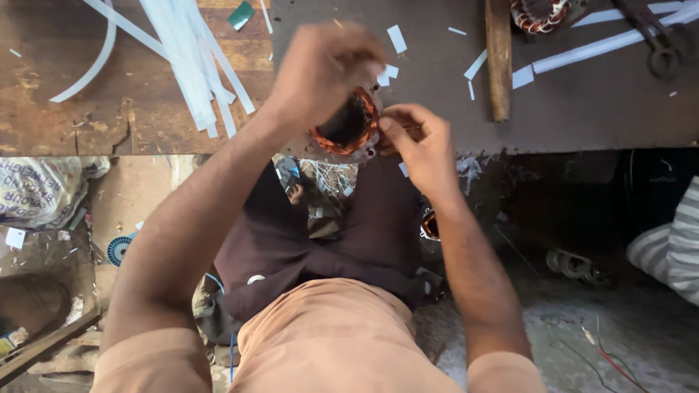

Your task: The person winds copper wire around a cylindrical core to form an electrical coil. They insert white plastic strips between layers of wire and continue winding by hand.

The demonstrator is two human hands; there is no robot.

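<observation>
A round motor stator (pixel 354 125) with copper-coloured wire windings sits at the near edge of the dark workbench (pixel 582 109). My left hand (pixel 320 69) is closed over its top rim. My right hand (pixel 419 145) pinches at the stator's right side, fingers pressed to the windings. What is between those fingertips is too small to tell.
Long white plastic strips (pixel 191 58) lie on the wooden board at the left. Small white paper slips (pixel 397 38) are scattered on the bench. A wooden stick (pixel 499 58) stands upright on it. Another wound stator (pixel 539 13) and metal pliers (pixel 659 40) lie at the far right. Cluttered floor below.
</observation>
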